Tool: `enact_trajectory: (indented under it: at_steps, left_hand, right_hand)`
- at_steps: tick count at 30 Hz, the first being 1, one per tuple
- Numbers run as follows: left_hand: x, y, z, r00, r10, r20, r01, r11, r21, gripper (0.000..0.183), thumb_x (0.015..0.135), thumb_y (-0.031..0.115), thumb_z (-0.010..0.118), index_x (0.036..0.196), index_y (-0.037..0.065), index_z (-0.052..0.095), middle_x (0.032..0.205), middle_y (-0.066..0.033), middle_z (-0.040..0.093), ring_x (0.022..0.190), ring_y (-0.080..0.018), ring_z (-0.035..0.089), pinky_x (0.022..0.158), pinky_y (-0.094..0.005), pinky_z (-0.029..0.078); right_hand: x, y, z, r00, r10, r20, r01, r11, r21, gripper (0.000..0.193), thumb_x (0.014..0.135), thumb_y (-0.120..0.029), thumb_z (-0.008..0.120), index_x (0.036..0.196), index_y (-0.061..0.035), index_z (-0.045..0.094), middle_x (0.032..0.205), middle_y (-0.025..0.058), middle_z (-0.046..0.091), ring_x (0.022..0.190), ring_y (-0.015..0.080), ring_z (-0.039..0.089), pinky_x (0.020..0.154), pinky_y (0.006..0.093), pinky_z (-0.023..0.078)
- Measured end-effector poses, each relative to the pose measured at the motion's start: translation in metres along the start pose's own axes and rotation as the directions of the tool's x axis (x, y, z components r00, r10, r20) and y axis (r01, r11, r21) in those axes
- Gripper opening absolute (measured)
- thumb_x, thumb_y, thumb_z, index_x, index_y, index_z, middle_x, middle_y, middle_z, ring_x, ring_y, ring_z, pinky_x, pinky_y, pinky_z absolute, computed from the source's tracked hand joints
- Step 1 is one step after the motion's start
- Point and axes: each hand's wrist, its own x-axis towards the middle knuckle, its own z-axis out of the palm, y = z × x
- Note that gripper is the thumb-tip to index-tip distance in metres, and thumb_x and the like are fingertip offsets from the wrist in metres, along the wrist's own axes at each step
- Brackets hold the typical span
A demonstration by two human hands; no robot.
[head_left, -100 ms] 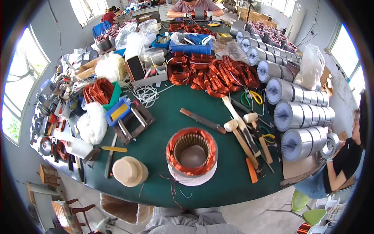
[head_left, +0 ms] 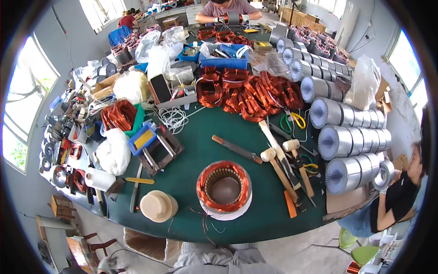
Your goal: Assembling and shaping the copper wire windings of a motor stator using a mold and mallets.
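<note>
A motor stator (head_left: 224, 186) with red-brown copper windings stands in front of me on a round white pad (head_left: 228, 215), its bore facing up. Loose winding leads trail from its near left side. Neither hand touches it. Low at the left edge, a blurred greyish shape looks like my gloved left hand (head_left: 107, 265), well away from the table; its fingers cannot be made out. My right hand is out of view. Left of the stator sits a cream stepped round block (head_left: 159, 206). Beyond the stator lies a dark flat wooden stick (head_left: 237, 149).
Mallets (head_left: 276, 166) and scissors (head_left: 292, 121) lie to the right, before rows of steel cores (head_left: 349, 173). Copper coil bundles (head_left: 255, 96) and a blue bin (head_left: 224, 62) are farther back. A metal-and-blue fixture (head_left: 157, 146) stands left. Co-workers handle cores at right and far end.
The view has shifted slightly, so the stator and tools appear a little lower. The greyish hand-like shape at lower left has moved left and blurred.
</note>
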Motion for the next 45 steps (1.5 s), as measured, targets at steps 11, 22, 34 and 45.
enact_trajectory:
  at_steps: [11,22,34,45]
  left_hand:
    - [-0.018,0.115,-0.136,0.581,0.383,-0.718,-0.703,0.681,-0.205,0.043,0.106,0.027,0.044,0.141,0.003,0.051,0.119,-0.0146,0.065,0.096,-0.023,0.062,0.086,-0.0349,0.051]
    - [-0.041,0.03,0.289,0.382,0.884,0.27,-0.919,0.334,0.209,0.04,0.093,0.019,0.064,0.129,0.002,0.063,0.112,-0.0165,0.068,0.09,-0.0284,0.065,0.078,-0.041,0.055]
    - [-0.258,0.139,0.307,-0.244,0.893,0.378,-0.939,-0.315,0.136,0.047,0.093,0.012,0.063,0.137,-0.003,0.057,0.138,-0.024,0.058,0.133,-0.0381,0.053,0.113,-0.043,0.041]
    - [-0.265,0.263,0.432,-0.456,0.824,0.336,-0.804,-0.543,0.24,0.077,0.069,0.03,0.082,0.137,0.005,0.058,0.123,-0.0198,0.062,0.116,-0.0375,0.06,0.103,-0.045,0.049]
  right_hand:
    - [0.006,0.029,0.02,0.998,-0.062,-0.004,0.061,0.997,-0.042,0.043,0.096,-0.037,0.057,0.122,-0.0051,0.071,0.117,0.0214,0.072,0.104,0.0401,0.069,0.095,0.0438,0.053]
    - [0.025,0.278,-0.024,0.991,0.006,0.132,0.089,0.713,-0.695,0.038,0.092,-0.035,0.059,0.119,-0.0103,0.072,0.119,0.0203,0.071,0.105,0.0421,0.068,0.089,0.0475,0.055]
    - [-0.032,-0.005,-0.051,0.964,-0.249,-0.095,0.201,0.912,-0.357,0.037,0.099,-0.03,0.056,0.123,-0.004,0.066,0.105,0.021,0.072,0.095,0.0369,0.07,0.085,0.0431,0.054]
    - [-0.019,0.057,0.034,0.824,-0.409,-0.393,0.388,0.912,-0.134,0.024,0.097,-0.018,0.06,0.109,0.0019,0.067,0.098,0.0205,0.072,0.093,0.0322,0.07,0.084,0.0394,0.053]
